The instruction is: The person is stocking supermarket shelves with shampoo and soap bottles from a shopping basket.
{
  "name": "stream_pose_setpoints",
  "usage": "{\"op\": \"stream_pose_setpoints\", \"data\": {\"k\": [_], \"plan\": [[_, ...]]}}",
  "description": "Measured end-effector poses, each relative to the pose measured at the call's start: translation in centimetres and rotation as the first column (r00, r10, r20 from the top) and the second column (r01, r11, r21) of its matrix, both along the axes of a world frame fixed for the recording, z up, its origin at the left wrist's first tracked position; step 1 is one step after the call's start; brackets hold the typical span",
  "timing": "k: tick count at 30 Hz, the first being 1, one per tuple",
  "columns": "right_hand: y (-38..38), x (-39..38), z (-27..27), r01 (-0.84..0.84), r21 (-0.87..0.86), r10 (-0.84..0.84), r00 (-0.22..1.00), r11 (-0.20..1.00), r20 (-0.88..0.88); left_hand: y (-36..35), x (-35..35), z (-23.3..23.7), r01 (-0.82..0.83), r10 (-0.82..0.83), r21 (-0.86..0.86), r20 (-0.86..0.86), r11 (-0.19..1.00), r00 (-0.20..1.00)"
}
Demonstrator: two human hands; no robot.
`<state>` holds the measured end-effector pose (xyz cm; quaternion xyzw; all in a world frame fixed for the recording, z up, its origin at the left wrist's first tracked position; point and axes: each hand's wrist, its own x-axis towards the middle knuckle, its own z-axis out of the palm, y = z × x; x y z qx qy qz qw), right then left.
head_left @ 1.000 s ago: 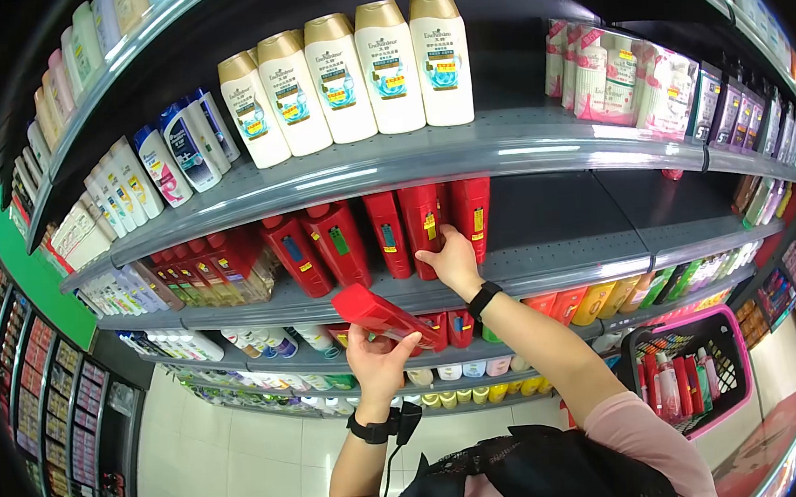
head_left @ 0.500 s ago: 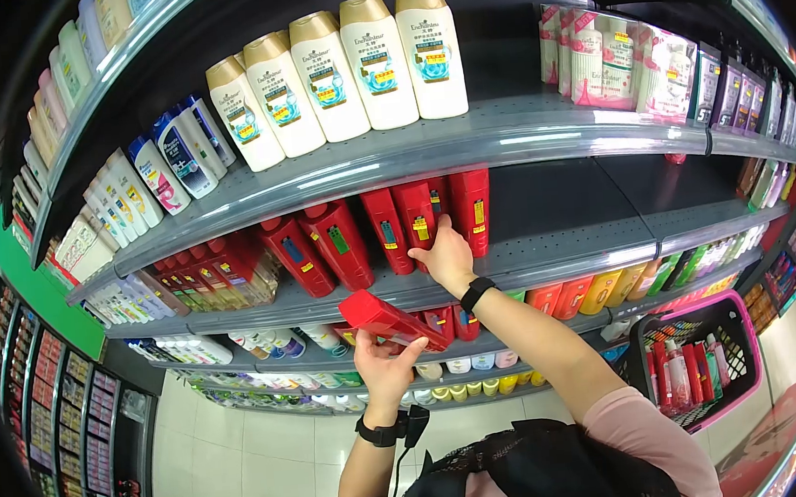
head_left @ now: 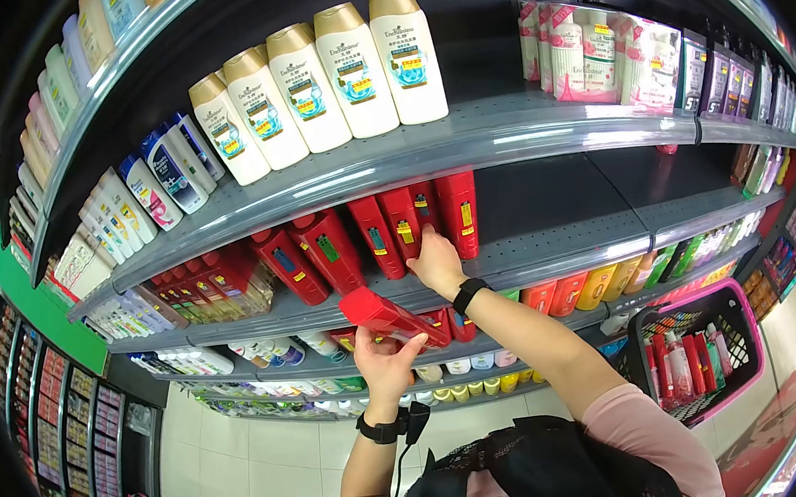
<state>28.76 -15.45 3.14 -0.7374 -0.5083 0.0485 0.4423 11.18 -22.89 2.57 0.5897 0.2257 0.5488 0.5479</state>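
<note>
My left hand (head_left: 386, 366) is closed around a red shampoo bottle (head_left: 392, 319), held tilted in front of the shelf edge. My right hand (head_left: 437, 266) reaches onto the middle shelf, thumb and fingers against a red bottle (head_left: 402, 222) in the row. Just behind the fingertips is another red bottle (head_left: 425, 207) with a yellow tag, its lower part hidden by the hand. To the right stands a red bottle (head_left: 458, 214), upright. On the left, more red bottles (head_left: 326, 251) lean slightly.
White bottles with gold caps (head_left: 357, 79) line the grey shelf (head_left: 539, 135) above. A black basket with a pink rim (head_left: 751, 333) holds several red and pink bottles at the right. Pink-and-white boxed sets (head_left: 602, 55) stand at upper right. Colourful bottles (head_left: 598, 289) fill the shelf below.
The view has shifted slightly, moving the shelf goods a little left. My right hand has moved slightly left and down in the picture. My left hand still holds its bottle.
</note>
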Motion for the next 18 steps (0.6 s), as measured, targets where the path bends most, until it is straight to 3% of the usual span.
{"op": "stream_pose_setpoints", "data": {"k": [3, 5, 8, 9, 11, 13, 15, 18], "plan": [[-1.8, 0.4, -0.3, 0.006, -0.041, -0.004, 0.999, 0.999, 0.044, 0.2, 0.3, -0.1, 0.011, -0.011, 0.024, -0.004, 1.0, 1.0], [-4.8, 1.3, -0.2, -0.085, 0.054, 0.082, 0.995, 0.995, 0.058, 0.7, 0.6, -0.1, 0.011, -0.011, 0.045, -0.015, 0.999, 1.0], [-10.8, 2.4, 2.6, -0.351, -0.006, 0.341, 0.915, 0.936, -0.214, 1.4, 1.3, -0.2, -0.011, 0.021, 0.093, -0.105, 0.996, 0.994], [-11.4, 2.4, 2.8, -0.346, -0.011, 0.336, 0.918, 0.938, -0.21, 1.7, 1.9, 0.0, -0.034, 0.054, 0.133, -0.149, 0.991, 0.987], [-12.5, 2.8, 2.9, -0.561, 0.265, 0.615, 0.757, 0.784, -0.219, 2.1, 3.5, 0.7, -0.049, 0.08, 0.167, -0.186, 0.985, 0.979], [-12.8, 2.6, 4.0, -0.567, 0.197, 0.6, 0.769, 0.799, -0.221, 2.1, 5.3, 2.3, -0.06, 0.155, 0.371, -0.232, 0.927, 0.96], [-12.0, 3.2, 3.7, -0.469, 0.202, 0.495, 0.862, 0.86, -0.107, 2.7, 6.8, 2.3, -0.049, 0.149, 0.425, -0.205, 0.904, 0.967], [-11.5, 3.8, 3.8, -0.403, 0.205, 0.435, 0.889, 0.892, -0.145, 3.9, 8.4, 2.1, -0.02, 0.261, 0.598, -0.319, 0.801, 0.911]]}}
